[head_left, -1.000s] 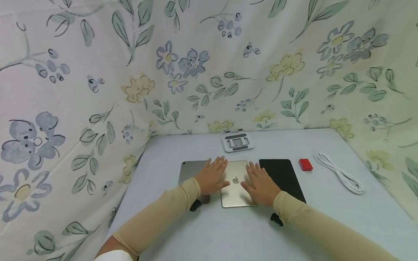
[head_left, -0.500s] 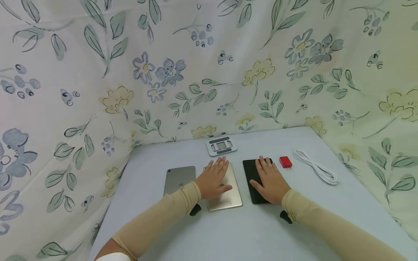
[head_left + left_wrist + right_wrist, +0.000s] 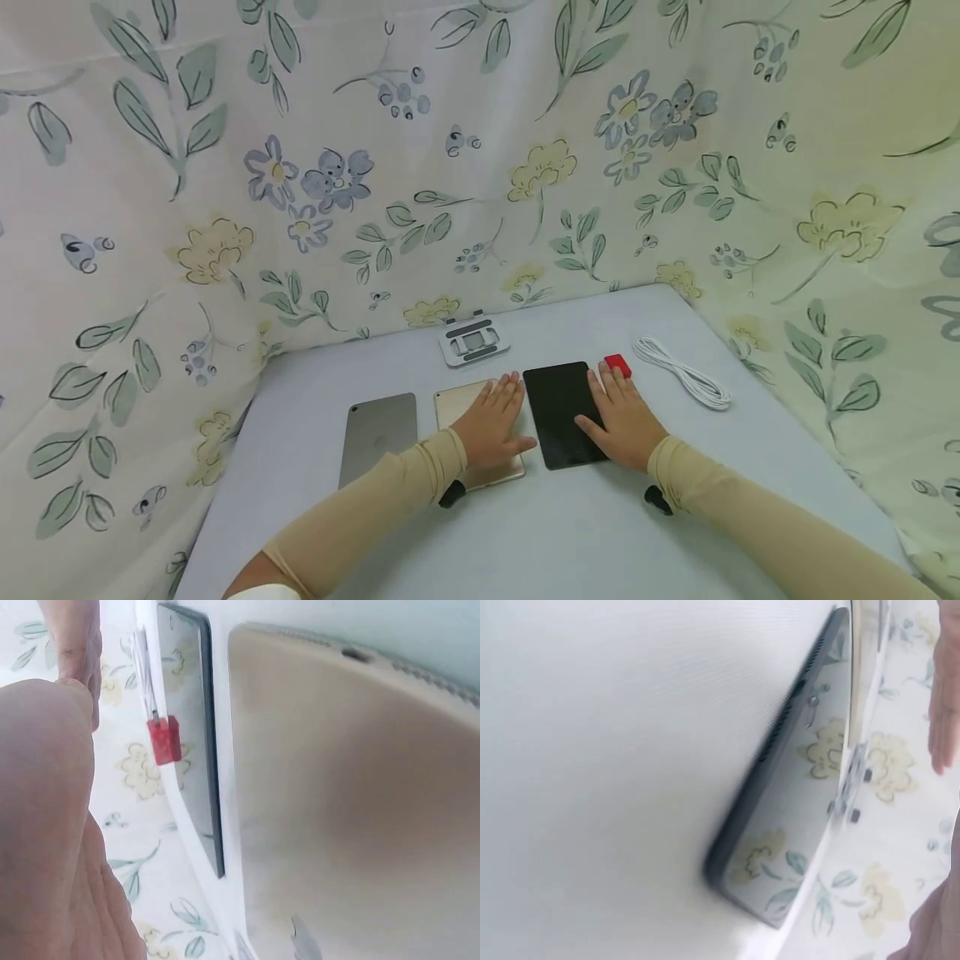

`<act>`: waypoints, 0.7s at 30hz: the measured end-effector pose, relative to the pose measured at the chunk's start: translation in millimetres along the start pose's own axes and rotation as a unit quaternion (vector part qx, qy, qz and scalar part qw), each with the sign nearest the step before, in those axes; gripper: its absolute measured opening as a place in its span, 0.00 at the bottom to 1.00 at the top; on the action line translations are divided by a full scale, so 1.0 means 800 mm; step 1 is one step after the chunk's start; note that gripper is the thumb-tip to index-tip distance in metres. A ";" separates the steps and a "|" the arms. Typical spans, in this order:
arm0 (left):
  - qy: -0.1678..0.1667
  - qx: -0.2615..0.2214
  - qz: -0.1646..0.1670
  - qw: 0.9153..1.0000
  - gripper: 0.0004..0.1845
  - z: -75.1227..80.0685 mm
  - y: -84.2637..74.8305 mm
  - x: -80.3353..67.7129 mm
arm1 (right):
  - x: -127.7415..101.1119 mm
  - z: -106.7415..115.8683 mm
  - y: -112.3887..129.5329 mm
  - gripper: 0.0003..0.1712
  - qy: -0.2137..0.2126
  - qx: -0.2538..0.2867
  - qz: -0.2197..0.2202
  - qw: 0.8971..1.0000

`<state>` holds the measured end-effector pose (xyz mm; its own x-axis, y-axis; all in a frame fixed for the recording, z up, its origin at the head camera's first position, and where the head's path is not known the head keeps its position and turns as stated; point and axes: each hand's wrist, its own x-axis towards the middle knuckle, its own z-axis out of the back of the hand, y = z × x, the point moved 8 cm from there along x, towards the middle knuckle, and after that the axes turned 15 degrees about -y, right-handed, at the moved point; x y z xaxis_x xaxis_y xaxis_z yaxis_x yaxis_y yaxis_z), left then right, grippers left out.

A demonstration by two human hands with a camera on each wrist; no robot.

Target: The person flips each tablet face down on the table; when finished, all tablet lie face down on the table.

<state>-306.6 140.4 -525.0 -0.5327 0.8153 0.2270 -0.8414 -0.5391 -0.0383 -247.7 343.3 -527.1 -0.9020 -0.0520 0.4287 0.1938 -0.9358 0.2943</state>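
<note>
Our left hand point(image 3: 491, 423) lies flat, fingers straight, on the gold tablet point(image 3: 459, 405). Our right hand point(image 3: 621, 419) rests flat, fingers extended, on the right edge of the black tablet point(image 3: 558, 412), which sits between both hands. Just past the right fingertips, a red charger point(image 3: 618, 363). Pale table point(image 3: 525, 533), floral cloth point(image 3: 375, 167) all round.

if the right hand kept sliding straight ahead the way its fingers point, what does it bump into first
Most likely the red charger block. The right hand lies flat on the right edge of the black tablet, and its fingertips nearly reach the block; whether they touch it is unclear.
</note>
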 end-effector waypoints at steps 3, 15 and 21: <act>0.009 -0.009 -0.003 1.000 0.52 -0.005 -0.008 0.001 | -0.004 0.002 -0.001 0.51 0.007 0.015 -0.007 1.000; 0.050 0.014 -0.001 0.999 0.52 -0.031 -0.027 0.004 | -0.011 -0.019 -0.015 0.51 0.027 0.060 -0.007 0.998; 0.071 0.020 0.010 0.997 0.51 -0.045 -0.032 0.007 | -0.018 -0.036 -0.027 0.51 0.048 0.074 -0.018 0.996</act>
<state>-290.9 166.4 -557.6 -0.5590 0.8247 0.0860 -0.8279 -0.5609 -0.0025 -250.2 354.5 -564.3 -0.9406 -0.0579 0.3344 0.2084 -0.8763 0.4344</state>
